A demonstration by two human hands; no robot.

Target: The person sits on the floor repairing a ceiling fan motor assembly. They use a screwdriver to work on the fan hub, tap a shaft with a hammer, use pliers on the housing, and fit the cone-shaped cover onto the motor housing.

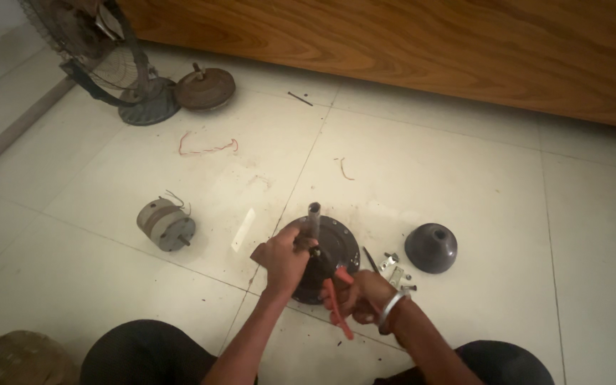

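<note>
Pliers at work on a ceiling-fan motor on the tiled floor.

Head view: the left hand (284,258) is clamped around the shaft (314,219) of the dark round motor (336,246), which lies on the floor between the knees; the right hand (363,296) squeezes red-handled pliers (334,296) at the shaft's base. Likely risks: the pliers slipping and nipping the left fingers, or the motor rolling onto the loose screws (396,269) beside the grey cup cover (430,247).

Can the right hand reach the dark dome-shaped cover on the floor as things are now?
Probably yes: the dome cover lies just beyond the right hand, with only small metal parts between, though the hand holds red-handled pliers.
</note>
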